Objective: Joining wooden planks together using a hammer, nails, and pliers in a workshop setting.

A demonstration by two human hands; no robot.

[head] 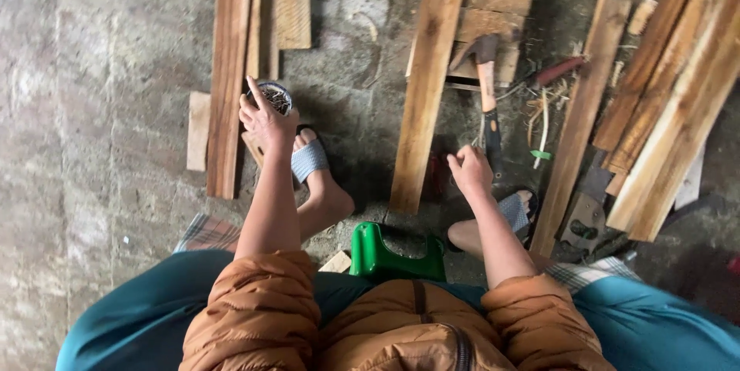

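Observation:
My left hand [264,119] reaches forward to a small round tin of nails [275,97] on the floor, fingers spread at its rim. My right hand [469,169] hovers as a loose fist just left of a hammer's black handle [492,140], not gripping it. The hammer [486,86] lies on short boards with its head pointing away from me. A long plank [427,78] lies between the two hands. Whether the right fist holds anything small is hidden.
I sit on a green plastic stool [397,257], feet in grey sandals [308,160]. Long planks [229,70] lie at the left, a stack of boards [671,101] at the right, another plank [580,117] beside my right foot. Scraps litter the concrete floor.

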